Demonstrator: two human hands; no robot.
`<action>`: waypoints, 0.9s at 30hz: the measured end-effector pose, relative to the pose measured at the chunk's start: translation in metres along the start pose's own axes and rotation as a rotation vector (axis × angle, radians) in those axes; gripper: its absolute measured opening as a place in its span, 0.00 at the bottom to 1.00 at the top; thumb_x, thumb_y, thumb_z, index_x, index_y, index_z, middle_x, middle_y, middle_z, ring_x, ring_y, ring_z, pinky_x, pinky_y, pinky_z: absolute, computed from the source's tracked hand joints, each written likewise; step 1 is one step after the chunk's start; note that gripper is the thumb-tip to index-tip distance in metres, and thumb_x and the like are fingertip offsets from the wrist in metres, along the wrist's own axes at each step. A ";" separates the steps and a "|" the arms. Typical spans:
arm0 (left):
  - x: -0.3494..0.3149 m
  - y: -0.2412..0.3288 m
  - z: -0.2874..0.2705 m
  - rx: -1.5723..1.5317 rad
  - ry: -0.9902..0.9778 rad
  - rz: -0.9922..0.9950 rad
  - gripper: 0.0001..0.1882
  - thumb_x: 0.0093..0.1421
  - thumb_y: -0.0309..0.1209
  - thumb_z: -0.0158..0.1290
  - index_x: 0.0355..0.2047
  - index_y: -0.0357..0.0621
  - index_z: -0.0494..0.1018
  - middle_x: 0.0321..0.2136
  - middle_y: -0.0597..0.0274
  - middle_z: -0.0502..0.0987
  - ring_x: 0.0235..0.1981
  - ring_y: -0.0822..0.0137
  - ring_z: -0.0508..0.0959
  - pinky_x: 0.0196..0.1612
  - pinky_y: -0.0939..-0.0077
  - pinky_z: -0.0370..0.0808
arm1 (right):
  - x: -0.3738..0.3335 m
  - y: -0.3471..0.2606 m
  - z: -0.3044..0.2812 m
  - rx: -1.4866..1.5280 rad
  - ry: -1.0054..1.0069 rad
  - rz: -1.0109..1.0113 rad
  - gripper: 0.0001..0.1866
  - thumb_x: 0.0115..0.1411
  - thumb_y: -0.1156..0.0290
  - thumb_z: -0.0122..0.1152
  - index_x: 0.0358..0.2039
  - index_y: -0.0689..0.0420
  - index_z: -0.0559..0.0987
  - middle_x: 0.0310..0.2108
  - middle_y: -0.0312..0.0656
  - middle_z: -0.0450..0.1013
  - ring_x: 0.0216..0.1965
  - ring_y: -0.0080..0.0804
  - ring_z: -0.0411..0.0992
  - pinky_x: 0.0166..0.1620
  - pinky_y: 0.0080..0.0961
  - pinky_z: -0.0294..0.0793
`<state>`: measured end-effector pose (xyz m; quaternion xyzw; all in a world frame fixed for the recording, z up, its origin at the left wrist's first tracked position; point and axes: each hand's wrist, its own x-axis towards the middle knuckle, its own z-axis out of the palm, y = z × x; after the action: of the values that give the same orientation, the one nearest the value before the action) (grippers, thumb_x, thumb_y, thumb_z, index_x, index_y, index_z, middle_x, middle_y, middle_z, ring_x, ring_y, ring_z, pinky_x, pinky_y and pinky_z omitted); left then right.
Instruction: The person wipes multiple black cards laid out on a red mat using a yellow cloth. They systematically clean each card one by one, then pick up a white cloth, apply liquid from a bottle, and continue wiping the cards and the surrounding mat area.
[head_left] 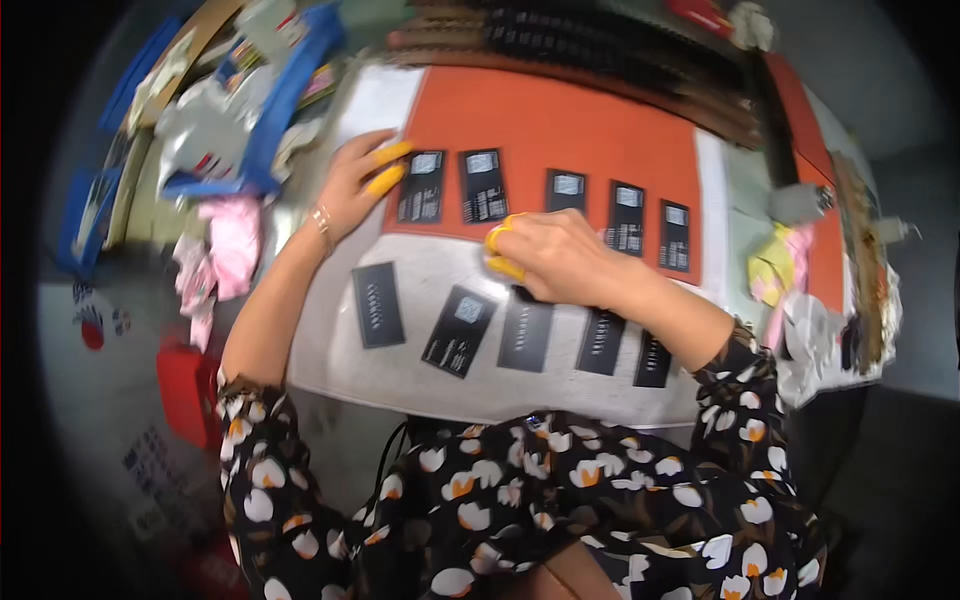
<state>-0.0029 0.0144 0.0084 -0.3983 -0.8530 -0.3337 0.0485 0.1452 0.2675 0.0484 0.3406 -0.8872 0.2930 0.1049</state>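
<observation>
My left hand [358,185], with yellow finger cots, rests at the orange sheet's left edge. Its outstretched fingertips touch or nearly touch the side of a black card [424,188] with a silvery patch. My right hand [565,255] is closed in a pinch above the middle of the table, also with yellow finger cots; whatever its fingers hold is hidden. Beside it on the sheet lies another black card [483,186]. Below the hand, a dark card [527,335] sits partly covered. A tilted card with a silvery patch [457,335] and a plain dark card [377,305] lie nearer me.
Several similar cards line the orange sheet [560,115] and the pale table surface [420,395]. Long stacks of dark pieces [590,45] stand at the back. A blue tray [285,100] with plastic bags is at left, pink cloth [233,245] below it. Yellow cloth [770,265] lies right.
</observation>
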 end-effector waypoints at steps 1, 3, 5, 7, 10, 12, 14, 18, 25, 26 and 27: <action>0.000 0.014 0.000 0.111 0.001 -0.146 0.19 0.54 0.32 0.51 0.48 0.48 0.70 0.50 0.50 0.67 0.51 0.53 0.65 0.54 0.66 0.60 | -0.006 -0.001 -0.011 0.042 0.127 0.007 0.07 0.51 0.68 0.56 0.28 0.58 0.72 0.23 0.42 0.71 0.25 0.42 0.71 0.25 0.37 0.69; 0.005 0.048 -0.010 -0.019 -0.037 -0.107 0.29 0.51 0.32 0.53 0.54 0.40 0.62 0.51 0.48 0.66 0.51 0.52 0.67 0.55 0.65 0.61 | -0.015 -0.008 -0.035 0.074 0.285 0.126 0.08 0.51 0.67 0.56 0.30 0.56 0.72 0.25 0.42 0.71 0.28 0.43 0.71 0.28 0.37 0.69; 0.006 0.042 0.001 -0.015 -0.081 0.025 0.43 0.43 0.40 0.60 0.59 0.42 0.54 0.54 0.46 0.61 0.53 0.50 0.64 0.57 0.62 0.58 | -0.030 -0.023 -0.072 0.153 0.352 0.287 0.08 0.50 0.66 0.55 0.26 0.57 0.73 0.26 0.44 0.72 0.31 0.45 0.71 0.34 0.38 0.67; 0.018 0.059 0.040 0.086 -0.186 0.052 0.51 0.37 0.44 0.63 0.60 0.43 0.51 0.55 0.46 0.58 0.56 0.49 0.58 0.59 0.60 0.53 | -0.065 -0.021 -0.091 0.021 0.428 0.339 0.07 0.50 0.67 0.56 0.24 0.56 0.72 0.25 0.42 0.72 0.28 0.44 0.71 0.31 0.35 0.69; 0.029 0.076 0.057 0.251 -0.263 0.056 0.55 0.33 0.42 0.65 0.60 0.43 0.49 0.56 0.47 0.55 0.57 0.47 0.55 0.59 0.59 0.50 | -0.107 -0.029 -0.103 -0.031 0.556 0.434 0.06 0.49 0.70 0.57 0.22 0.57 0.72 0.21 0.43 0.71 0.27 0.44 0.71 0.30 0.34 0.68; 0.027 0.067 0.057 0.222 -0.239 0.020 0.57 0.30 0.38 0.66 0.60 0.43 0.50 0.56 0.47 0.55 0.56 0.46 0.55 0.59 0.58 0.50 | -0.124 -0.043 -0.110 0.040 0.578 0.479 0.06 0.50 0.69 0.57 0.23 0.57 0.71 0.22 0.43 0.72 0.26 0.44 0.71 0.30 0.33 0.68; 0.020 0.036 0.060 0.224 -0.187 0.102 0.56 0.29 0.35 0.67 0.60 0.43 0.51 0.53 0.47 0.57 0.54 0.47 0.58 0.57 0.60 0.54 | -0.134 -0.047 -0.108 -0.043 0.619 0.479 0.06 0.50 0.70 0.56 0.24 0.58 0.71 0.24 0.42 0.72 0.26 0.42 0.71 0.30 0.32 0.68; 0.027 0.039 0.056 0.213 -0.218 0.121 0.56 0.28 0.33 0.67 0.60 0.43 0.52 0.52 0.48 0.59 0.52 0.48 0.60 0.56 0.62 0.57 | -0.162 -0.063 -0.116 0.019 0.665 0.542 0.07 0.50 0.69 0.56 0.25 0.58 0.71 0.23 0.42 0.73 0.26 0.41 0.71 0.30 0.32 0.68; 0.031 0.042 0.050 0.147 -0.259 0.199 0.56 0.28 0.37 0.67 0.59 0.40 0.51 0.51 0.47 0.60 0.51 0.48 0.60 0.56 0.59 0.56 | -0.170 -0.051 -0.132 -0.019 0.560 0.551 0.07 0.49 0.66 0.55 0.25 0.56 0.74 0.22 0.40 0.74 0.26 0.40 0.72 0.31 0.31 0.69; 0.037 0.058 0.058 0.147 -0.240 0.246 0.56 0.27 0.35 0.67 0.59 0.40 0.52 0.50 0.47 0.60 0.51 0.48 0.61 0.55 0.59 0.56 | -0.183 -0.050 -0.139 -0.013 0.536 0.582 0.07 0.49 0.66 0.55 0.26 0.56 0.74 0.23 0.40 0.74 0.27 0.40 0.73 0.31 0.31 0.69; 0.046 0.073 0.058 0.199 -0.308 0.234 0.55 0.28 0.36 0.67 0.58 0.39 0.53 0.50 0.47 0.61 0.51 0.48 0.61 0.55 0.59 0.56 | -0.194 -0.048 -0.148 0.002 0.506 0.596 0.07 0.50 0.67 0.55 0.26 0.56 0.74 0.24 0.40 0.74 0.28 0.40 0.73 0.32 0.30 0.69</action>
<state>0.0290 0.1130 0.0179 -0.5341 -0.8271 -0.1751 -0.0052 0.3200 0.4317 0.1143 -0.0149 -0.8931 0.3861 0.2305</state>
